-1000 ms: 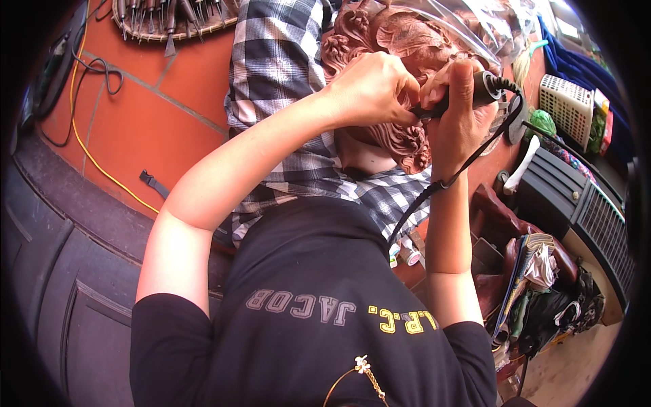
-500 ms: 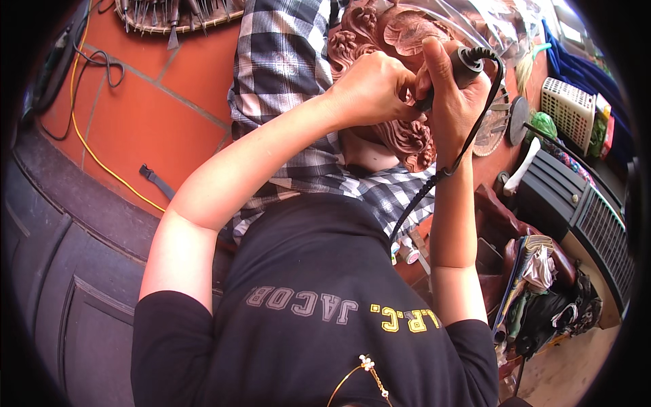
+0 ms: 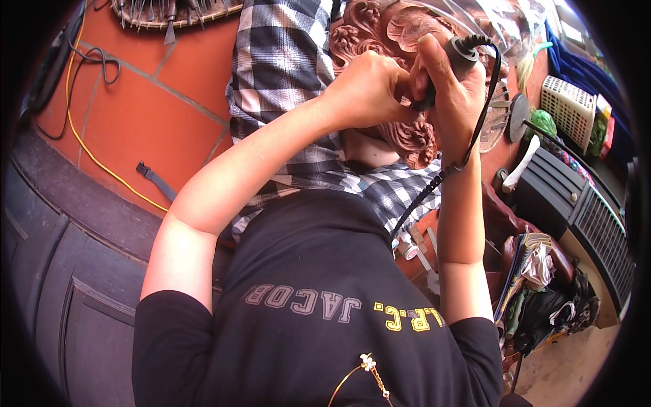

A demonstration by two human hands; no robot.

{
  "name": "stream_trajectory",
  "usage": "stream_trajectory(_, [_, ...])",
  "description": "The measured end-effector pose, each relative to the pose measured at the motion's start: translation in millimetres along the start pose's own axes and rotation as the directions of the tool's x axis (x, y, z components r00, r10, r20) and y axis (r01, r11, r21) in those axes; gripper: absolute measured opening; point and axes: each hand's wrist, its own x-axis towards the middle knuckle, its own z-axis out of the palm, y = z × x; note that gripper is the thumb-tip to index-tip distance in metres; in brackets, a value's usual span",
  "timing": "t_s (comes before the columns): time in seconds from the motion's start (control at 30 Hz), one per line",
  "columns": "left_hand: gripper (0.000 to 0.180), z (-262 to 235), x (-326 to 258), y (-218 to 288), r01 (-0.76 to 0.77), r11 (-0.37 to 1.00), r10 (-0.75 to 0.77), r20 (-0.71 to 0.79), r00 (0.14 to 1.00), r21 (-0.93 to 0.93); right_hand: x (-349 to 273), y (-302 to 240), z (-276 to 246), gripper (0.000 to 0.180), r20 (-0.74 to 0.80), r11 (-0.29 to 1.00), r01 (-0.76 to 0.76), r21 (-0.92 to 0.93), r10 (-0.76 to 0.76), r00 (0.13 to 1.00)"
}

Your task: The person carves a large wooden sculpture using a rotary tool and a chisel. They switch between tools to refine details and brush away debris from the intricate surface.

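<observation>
I sat in a woodcarving workshop: a carved wooden panel point(image 3: 400, 41) of scrolling leaves lay before me, a tray of chisels point(image 3: 169, 10) rested on the red tiled floor point(image 3: 135, 115), and cables point(image 3: 88, 149) trailed across it.

A black short-sleeved T-shirt point(image 3: 319, 305) with grey and yellow lettering is worn; a black-and-white checked cloth point(image 3: 285, 74) is wrapped over the legs toward 12 o'clock. Both forearms are bare.
</observation>
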Motion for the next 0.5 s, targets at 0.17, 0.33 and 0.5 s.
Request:
stream_trajectory(0.17, [0.026,-2.0,1.2,7.0,0.030,0.998,-0.033,0.048,0.998,0.053,0.1,-6.6,-1.3,0.036,-0.040,0.999,-0.042,0.021,0.043,0.998])
stream_trajectory(0.33, [0.028,3.0,9.1,2.0,0.006,0.995,-0.007,0.014,1.000,0.097,7.3,13.4,-10.5,0.035,-0.105,0.990,0.066,0.121,-0.053,0.993])
stream_trajectory(0.5, [0.029,-1.9,7.2,9.6,0.034,0.995,-0.037,0.032,0.999,0.094,1.1,7.8,-9.3,0.032,-0.096,0.968,0.086,0.234,-0.065,0.993])
